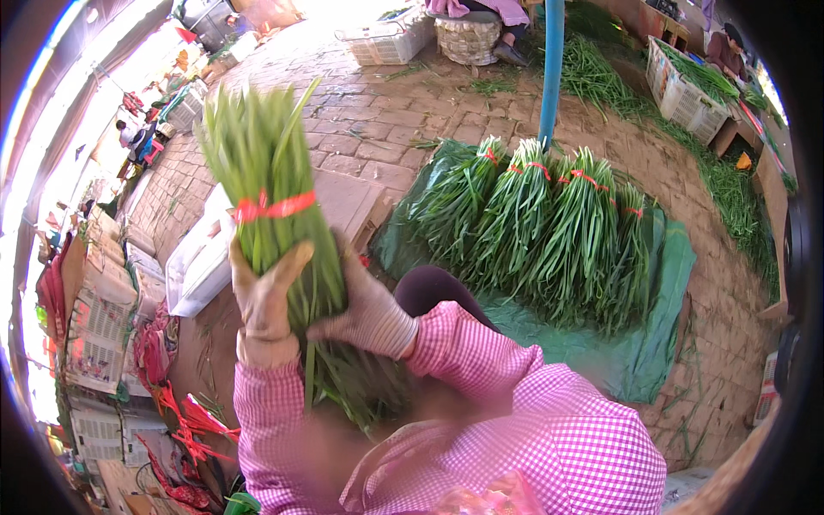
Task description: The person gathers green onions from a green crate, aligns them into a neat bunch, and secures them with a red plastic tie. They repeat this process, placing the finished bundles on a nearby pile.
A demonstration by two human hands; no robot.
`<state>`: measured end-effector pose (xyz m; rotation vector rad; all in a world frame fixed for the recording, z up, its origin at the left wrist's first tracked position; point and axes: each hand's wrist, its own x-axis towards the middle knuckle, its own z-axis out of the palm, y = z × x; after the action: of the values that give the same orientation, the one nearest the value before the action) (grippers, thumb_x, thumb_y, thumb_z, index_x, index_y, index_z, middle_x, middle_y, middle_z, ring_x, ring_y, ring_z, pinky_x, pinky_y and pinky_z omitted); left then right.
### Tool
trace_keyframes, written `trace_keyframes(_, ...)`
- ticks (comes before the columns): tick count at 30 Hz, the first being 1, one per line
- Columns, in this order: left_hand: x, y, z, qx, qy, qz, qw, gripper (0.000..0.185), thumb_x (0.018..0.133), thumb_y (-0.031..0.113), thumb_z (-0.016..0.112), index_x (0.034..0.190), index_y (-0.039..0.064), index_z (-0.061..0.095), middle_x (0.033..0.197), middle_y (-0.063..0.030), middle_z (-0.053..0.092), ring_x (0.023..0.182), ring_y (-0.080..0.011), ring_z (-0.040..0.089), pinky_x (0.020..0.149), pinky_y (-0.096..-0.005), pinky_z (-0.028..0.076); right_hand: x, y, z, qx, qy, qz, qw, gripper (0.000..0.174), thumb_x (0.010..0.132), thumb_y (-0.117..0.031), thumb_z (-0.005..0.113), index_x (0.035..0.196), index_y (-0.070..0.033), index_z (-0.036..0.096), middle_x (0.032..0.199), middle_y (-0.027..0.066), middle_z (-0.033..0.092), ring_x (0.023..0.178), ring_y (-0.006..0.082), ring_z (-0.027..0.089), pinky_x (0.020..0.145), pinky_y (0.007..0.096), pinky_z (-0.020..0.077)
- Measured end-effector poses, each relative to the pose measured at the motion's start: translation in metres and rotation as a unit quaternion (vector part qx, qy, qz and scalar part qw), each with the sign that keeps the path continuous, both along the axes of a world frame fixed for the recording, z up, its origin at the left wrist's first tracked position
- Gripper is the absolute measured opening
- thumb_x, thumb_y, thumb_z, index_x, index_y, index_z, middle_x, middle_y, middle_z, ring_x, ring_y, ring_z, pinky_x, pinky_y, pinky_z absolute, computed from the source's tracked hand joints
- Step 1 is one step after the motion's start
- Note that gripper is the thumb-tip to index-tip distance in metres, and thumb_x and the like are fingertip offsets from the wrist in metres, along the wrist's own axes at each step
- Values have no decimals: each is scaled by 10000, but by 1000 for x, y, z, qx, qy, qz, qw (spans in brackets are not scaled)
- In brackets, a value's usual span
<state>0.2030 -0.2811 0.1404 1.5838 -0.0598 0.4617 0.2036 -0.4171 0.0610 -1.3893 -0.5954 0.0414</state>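
A thick bundle of long green leaves, probably Chinese chives (pixel 267 154), stands upright before me, tied with red plastic twine (pixel 277 207). My left hand (pixel 267 286), in a pale work glove, is closed round its left side just below the twine. My right hand (pixel 370 306), in a glove with a striped cuff, grips the bundle lower on its right side. Its lower end hangs over my lap and is partly hidden by my hands. Several similar tied bundles (pixel 547 225) lie side by side on a green plastic sheet (pixel 650 347) to the right.
A blue pole (pixel 552 71) rises behind the tied bundles. A white foam box (pixel 203 270) is at the left, with red twine strips (pixel 199 418) lower down. Plastic crates (pixel 689 90) and loose leaves (pixel 595 71) lie farther off. A co-worker (pixel 727 48) sits at the upper right.
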Motion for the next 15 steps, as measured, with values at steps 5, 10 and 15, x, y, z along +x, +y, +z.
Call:
trace_keyframes(5,89,-55,-14,107,-120,-140,977,1015,807,96,855,1604,107,226,1414,-125,538,1251,-260,575,1051,-383,497,95,-52,7,136,-21,-173,975,1141,749,-136,858,1609,-20,115,1420,212,557,1254,248,599,1032,351,520)
trace_keyframes(10,109,-20,-117,301,79,-231,922,818,852,121,828,1545,103,394,1234,-104,647,1123,-194,631,977,-339,520,197,-127,-55,130,63,-300,943,735,833,47,727,1495,18,408,1222,105,671,1038,213,667,959,312,544)
trace_keyframes(15,30,98,-177,234,381,-237,863,532,946,167,741,1447,131,564,1105,-57,685,1027,-164,637,940,-287,509,314,-216,-172,178,61,-349,918,711,847,-62,760,1470,30,431,1233,175,688,1024,233,700,882,308,552)
